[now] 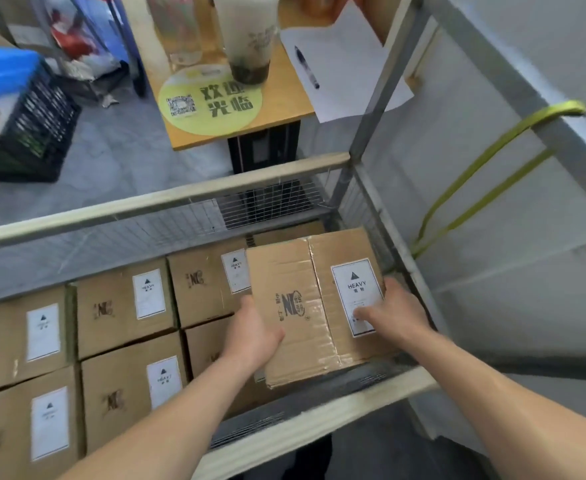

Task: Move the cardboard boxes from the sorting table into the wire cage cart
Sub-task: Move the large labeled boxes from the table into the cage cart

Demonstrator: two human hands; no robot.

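Head view showed both your hands clamped on one cardboard box (302, 306) at the right end of the wire cage cart (160, 199). Your left hand (253, 332) gripped the box's left edge, its fingers curled out of sight under the cardboard. Your right hand (393, 313) held the right edge, with the thumb laid flat across the white HEAVY label (355, 294) and the other fingers wrapped down the side. The box sat tilted, inside the cart's rails, above the stacked boxes (125, 306) already packed there in rows. It seemed to hang slightly clear of them, though the underside was hidden and I could not tell whether it touched. The small print on every label was too blurred to read. Beyond the cart, a wooden table (284, 109) carried a drink cup (246, 39), cut off at the top, plus a sheet of paper (347, 74) with a pen (307, 67). A yellow-green strap (485, 161) looped round the cart's right post.
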